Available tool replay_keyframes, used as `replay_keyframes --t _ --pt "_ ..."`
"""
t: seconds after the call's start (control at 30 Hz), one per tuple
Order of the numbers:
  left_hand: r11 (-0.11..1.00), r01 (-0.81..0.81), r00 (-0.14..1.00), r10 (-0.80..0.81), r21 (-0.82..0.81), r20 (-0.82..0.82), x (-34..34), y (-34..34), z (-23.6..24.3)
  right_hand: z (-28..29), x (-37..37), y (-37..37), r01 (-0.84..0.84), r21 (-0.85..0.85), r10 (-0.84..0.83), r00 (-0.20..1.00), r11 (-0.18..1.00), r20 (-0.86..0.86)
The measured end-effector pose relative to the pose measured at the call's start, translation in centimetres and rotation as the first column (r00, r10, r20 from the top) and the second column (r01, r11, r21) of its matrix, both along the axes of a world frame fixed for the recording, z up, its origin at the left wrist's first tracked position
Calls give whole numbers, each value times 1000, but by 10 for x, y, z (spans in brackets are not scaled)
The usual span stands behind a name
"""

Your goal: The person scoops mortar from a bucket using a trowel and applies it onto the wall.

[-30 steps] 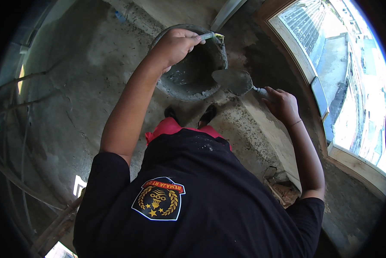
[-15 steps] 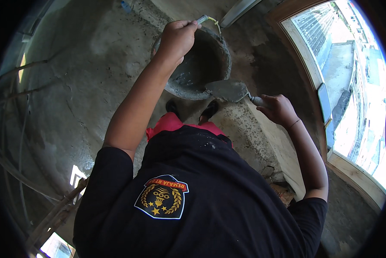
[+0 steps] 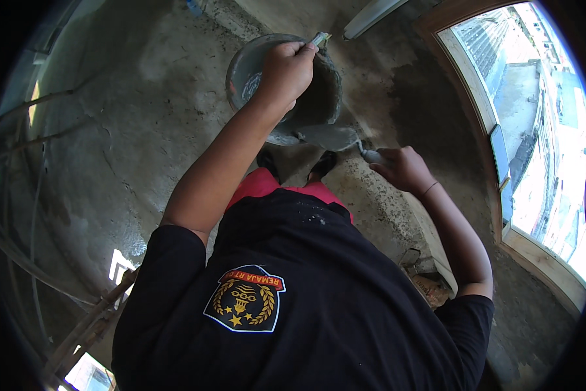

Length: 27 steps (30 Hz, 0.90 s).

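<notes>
Grey bucket (image 3: 334, 98) partly behind left hand (image 3: 289, 73); right hand (image 3: 405, 168) half-hides trowel grip (image 3: 372, 156).

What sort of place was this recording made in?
Probably a building under construction or renovation: bare, stained grey cement surfaces, a round grey bucket caked with what looks like mortar, and a grey, broad-bladed trowel in the right hand.

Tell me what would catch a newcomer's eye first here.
The glaring window on the right stands out first. At upper centre, the left hand grips the handle of a grey-smeared bucket; the right hand holds a trowel at the bucket's near rim. Below, a gold emblem marks the black shirt.
</notes>
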<state>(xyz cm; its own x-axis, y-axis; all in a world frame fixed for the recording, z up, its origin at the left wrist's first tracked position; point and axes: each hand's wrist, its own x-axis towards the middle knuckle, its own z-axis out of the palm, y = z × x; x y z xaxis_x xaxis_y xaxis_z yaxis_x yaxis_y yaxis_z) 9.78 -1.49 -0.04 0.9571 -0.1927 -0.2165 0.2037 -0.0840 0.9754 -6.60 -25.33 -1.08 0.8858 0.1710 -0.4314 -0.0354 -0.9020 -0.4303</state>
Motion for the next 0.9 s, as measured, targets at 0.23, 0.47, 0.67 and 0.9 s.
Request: replay_keyframes --t 0.23,0.47,0.67,0.9 --pt "976 -80 991 56 -200 -125 3 25 -8 -42 -25 28 311 230 -275 945 922 -176" --pt "965 -104 980 59 -240 -189 6 32 -24 -68 -85 55 754 407 -497 650 516 -574" --pt "977 -59 975 13 -203 -221 1 31 -44 -91 -113 34 772 397 -705 626 497 -334" --pt "975 -143 945 83 -171 -317 -23 29 -54 -130 -109 -34 724 82 -728 684 685 37"
